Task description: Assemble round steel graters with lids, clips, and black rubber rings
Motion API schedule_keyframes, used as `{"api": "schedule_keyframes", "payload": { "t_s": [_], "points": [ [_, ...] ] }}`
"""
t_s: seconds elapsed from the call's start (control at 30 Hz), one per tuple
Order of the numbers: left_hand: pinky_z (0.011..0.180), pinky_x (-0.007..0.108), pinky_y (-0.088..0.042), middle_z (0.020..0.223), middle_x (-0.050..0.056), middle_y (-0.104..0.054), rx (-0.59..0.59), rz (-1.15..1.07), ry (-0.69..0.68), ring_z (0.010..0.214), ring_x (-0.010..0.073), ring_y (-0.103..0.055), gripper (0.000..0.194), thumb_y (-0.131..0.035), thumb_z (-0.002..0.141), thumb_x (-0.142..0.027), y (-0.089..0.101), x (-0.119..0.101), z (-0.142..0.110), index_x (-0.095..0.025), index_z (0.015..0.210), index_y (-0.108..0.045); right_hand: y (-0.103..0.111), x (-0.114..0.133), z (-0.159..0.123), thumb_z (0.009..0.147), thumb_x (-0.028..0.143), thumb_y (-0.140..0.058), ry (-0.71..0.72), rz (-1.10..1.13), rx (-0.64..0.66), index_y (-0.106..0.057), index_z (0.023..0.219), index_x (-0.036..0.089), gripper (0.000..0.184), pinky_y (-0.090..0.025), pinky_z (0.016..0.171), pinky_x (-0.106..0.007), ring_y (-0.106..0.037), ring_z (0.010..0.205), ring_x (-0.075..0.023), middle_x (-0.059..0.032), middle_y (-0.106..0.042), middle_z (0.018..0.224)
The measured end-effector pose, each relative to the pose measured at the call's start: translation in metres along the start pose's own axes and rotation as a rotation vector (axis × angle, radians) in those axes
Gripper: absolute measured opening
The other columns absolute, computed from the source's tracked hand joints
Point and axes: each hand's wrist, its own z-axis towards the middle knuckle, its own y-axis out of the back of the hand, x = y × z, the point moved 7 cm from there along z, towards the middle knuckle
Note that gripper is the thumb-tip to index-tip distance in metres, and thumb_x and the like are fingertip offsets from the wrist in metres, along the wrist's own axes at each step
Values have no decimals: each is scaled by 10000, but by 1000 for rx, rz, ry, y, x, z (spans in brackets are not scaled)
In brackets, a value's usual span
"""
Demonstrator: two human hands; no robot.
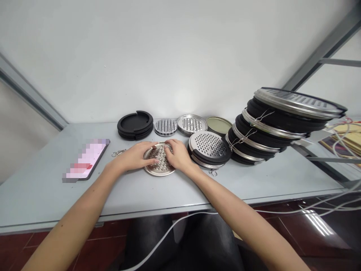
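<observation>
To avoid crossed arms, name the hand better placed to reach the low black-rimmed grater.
Right hand, probably: it touches the right side of the perforated plate, close to the black-rimmed grater; the left hand is farther.

phone [88, 160] — left of grater disc [161, 166] | tall stack [270, 130] — far right | table [158, 192] under all

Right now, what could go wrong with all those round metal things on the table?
The left hand and right hand are on a round metal grater. Its rough-looking holes might scratch the fingers if they slip.

The tall stack on the right looks tilted in this wide view, so a bump could perhaps tip it over.
</observation>
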Motion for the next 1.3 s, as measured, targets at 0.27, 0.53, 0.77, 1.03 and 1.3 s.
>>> {"api": "schedule_keyframes", "payload": {
  "t_s": [0.27,0.53,0.77,1.03,1.3],
  "points": [
    [1066,410,-413,1352,105,-603,-12,68,38,1240,294,-556,607,-586,875,-561,0,10,0,-203,1365,-544,1,0,0,925,241,-510,1,-17,4,-690,1112,142,278,-419,971,-345,-596,1064,-244,-119,-693,1100],
    [1072,424,-415,1345,100,-604,16,100,39,1273,308,-533,599,-576,878,-568,0,5,0,-222,1365,-541,3,0,1,909,195,-522,24,2,11,-722,1050,154,248,-419,979,-354,-595,1037,-231,-112,-686,1038],
    [1140,440,-353,1398,76,-581,66,87,55,1409,322,-390,667,-624,840,-551,-4,0,0,-231,1412,-503,4,3,0,894,163,-555,90,25,20,-729,981,158,195,-412,1009,-373,-565,1084,-234,-111,-662,1096],
    [1201,516,-203,1527,83,-442,118,144,24,1488,364,-201,881,-676,761,-626,-10,-7,-2,-232,1494,-388,13,12,-3,901,106,-535,208,-103,72,-717,979,147,202,-424,990,-361,-537,1116,-233,-126,-626,1160],
    [1167,503,-300,1488,97,-483,67,95,6,1417,355,-364,852,-716,729,-628,-4,-6,-1,-255,1449,-455,4,9,-3,911,71,-480,171,-94,144,-702,988,133,243,-435,939,-291,-583,1023,-193,-112,-654,1053]
  ]
}}
